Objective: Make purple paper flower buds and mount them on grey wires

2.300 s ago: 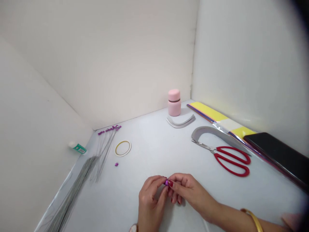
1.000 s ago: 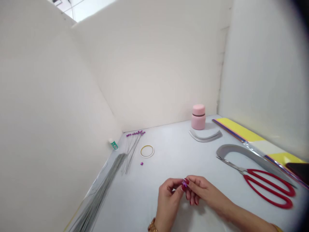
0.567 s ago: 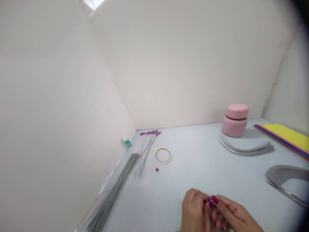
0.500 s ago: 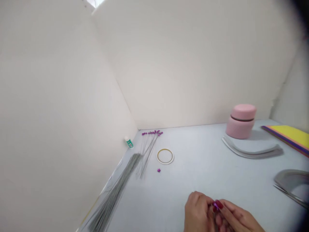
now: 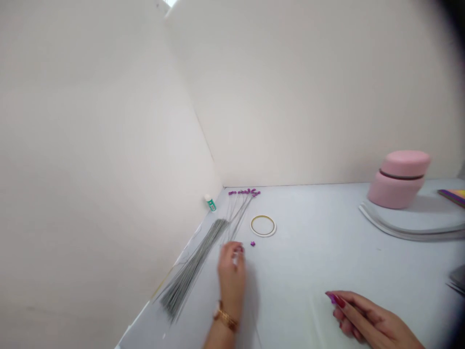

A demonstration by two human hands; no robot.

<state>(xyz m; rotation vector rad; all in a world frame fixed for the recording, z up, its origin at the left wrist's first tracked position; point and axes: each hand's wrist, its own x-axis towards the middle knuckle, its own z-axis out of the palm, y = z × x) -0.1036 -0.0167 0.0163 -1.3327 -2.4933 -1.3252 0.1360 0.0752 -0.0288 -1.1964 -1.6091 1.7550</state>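
My right hand (image 5: 366, 317), at the lower right, pinches a small purple piece (image 5: 333, 299) between thumb and forefinger. My left hand (image 5: 232, 264) is over the table beside the wires, its fingers curled and blurred; whether they hold anything cannot be made out. Just right of its fingertips lies a small purple star (image 5: 253, 244). A bundle of grey wires (image 5: 198, 264) spreads to the left of this hand. Beyond it lie thin stems with purple tips (image 5: 249, 192). A roll of white tape (image 5: 263, 226) rests flat behind the star.
A glue stick (image 5: 210, 203) stands by the left wall. At the back right is a pink container (image 5: 399, 179), with curved grey-white strips (image 5: 410, 233) in front of it. Coloured sheets (image 5: 454, 196) and a grey item (image 5: 458, 278) sit at the right edge.
My left hand has left my right hand and moved left and away to beside the star. My right hand keeps the purple piece. The view has turned to the right.
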